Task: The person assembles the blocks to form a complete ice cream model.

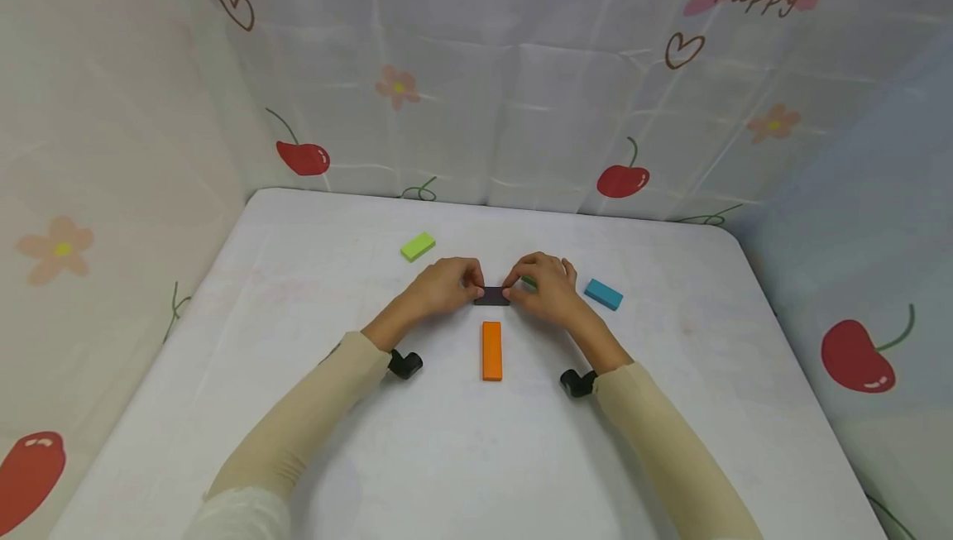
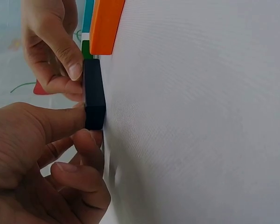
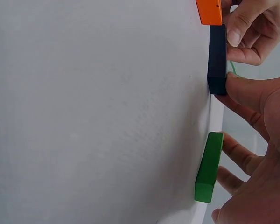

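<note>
From the head view, the fingers of my left hand pinch one end of the black block, and those of my right hand pinch the other. It lies crosswise at the middle of the bench, just beyond the orange block, which points lengthwise toward me. I judge that equal, light pressure at both ends serves best here; pushing harder on one side would likely twist the block. The blue block sits to my right, the lime block farther off to my left. The bench is white, and pale sheets wall it in, printed with cherries, flowers, hearts and "happy".

From my left wrist, I see my thumb against the black block's near end, my other fingers curled below. I can't tell whether its underside fully meets the bench. The surface there shows a fine weave, so I'd lift slightly rather than drag.

From my right wrist, the green block lies close to my spare fingers; whether they touch it I can't tell. I should mind those fingers, lest they nudge it.
</note>
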Demonstrator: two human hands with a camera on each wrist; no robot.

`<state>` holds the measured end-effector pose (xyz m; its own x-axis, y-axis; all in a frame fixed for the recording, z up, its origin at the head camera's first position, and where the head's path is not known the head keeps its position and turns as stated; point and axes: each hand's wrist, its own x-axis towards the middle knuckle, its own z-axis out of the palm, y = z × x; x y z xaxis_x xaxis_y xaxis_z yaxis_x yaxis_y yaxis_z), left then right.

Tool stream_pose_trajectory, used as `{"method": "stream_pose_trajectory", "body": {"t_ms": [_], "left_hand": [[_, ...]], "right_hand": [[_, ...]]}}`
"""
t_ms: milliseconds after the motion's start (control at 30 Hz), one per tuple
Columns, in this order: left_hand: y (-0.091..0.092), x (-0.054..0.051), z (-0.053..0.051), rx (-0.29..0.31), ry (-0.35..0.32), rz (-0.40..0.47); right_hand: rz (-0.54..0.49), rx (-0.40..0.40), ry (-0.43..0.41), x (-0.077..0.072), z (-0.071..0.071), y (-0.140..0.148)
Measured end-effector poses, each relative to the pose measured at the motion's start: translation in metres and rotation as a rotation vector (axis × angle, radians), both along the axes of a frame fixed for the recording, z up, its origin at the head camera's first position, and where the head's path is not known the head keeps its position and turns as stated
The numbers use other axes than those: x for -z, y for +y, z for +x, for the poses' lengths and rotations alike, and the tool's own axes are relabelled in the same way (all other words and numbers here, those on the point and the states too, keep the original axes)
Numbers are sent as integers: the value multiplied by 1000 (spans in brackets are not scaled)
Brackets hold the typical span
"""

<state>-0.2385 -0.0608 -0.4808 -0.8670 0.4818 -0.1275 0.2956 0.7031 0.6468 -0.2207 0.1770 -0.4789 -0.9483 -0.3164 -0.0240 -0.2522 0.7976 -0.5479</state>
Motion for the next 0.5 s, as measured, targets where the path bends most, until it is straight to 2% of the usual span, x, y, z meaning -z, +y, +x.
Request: {"method": "stream_pose_trajectory", "body": {"t_ms": [300,500], "left_hand": [[1,2,5,5,4,-7],[1,-2,10,2,8,-26]], "right_hand": [[-29,-2,16,4,8,1],[-52,-12,38,6,11,1]]}}
